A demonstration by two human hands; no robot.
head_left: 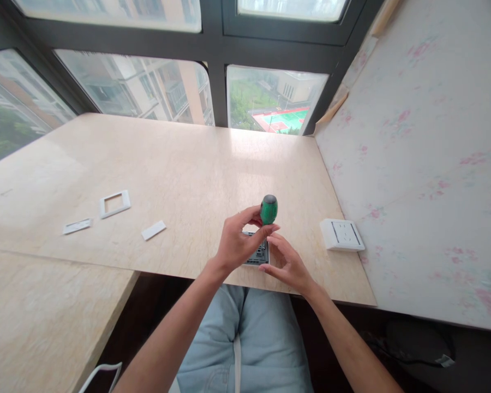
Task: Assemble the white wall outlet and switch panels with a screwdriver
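My left hand [240, 238] is closed round a green screwdriver [269, 212] with a grey-capped handle. The screwdriver stands upright, and its shaft and tip are mostly hidden behind the fingers. Beneath it, a dark grey wall switch body [257, 257] with a light rim lies on the counter near the front edge. Its upper left part is covered by my left hand. My right hand [289, 266] grips the switch body's right side, the thumb low at its corner and the fingers higher up, close to the left fingertips.
On the counter [180, 169] to the left lie a white square frame [126, 201], a white strip with a slotted face [77, 226] and a plain white strip [154, 230]. A white wall socket in a box [342, 236] sits against the papered wall [417, 164]. Windows line the back.
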